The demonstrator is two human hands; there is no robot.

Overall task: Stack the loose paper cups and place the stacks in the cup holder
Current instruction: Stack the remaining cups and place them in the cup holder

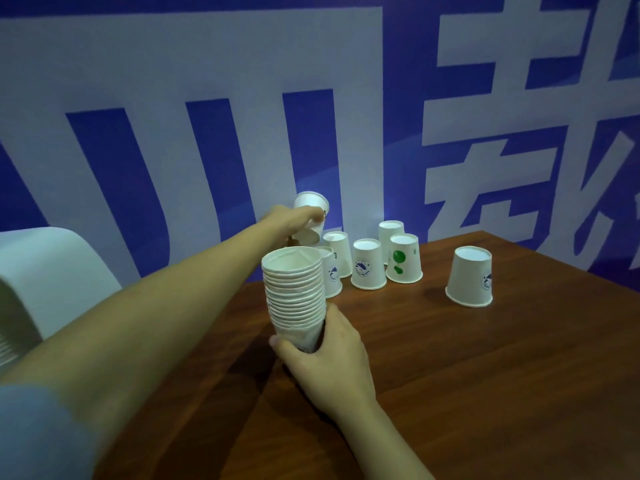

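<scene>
Nearest, right hand [325,355] wrapped around base of stack of cups [294,299], mouths up. Farther left, left hand [294,220] gripping single cup [310,213] aloft. Six upturned cups [369,268] on wooden table [485,375] beyond, far right.

Left arm [166,299] stretched forward, left hand [294,221] curled in a grip, right hand [325,351] fingers [280,344] wrapped closed
</scene>
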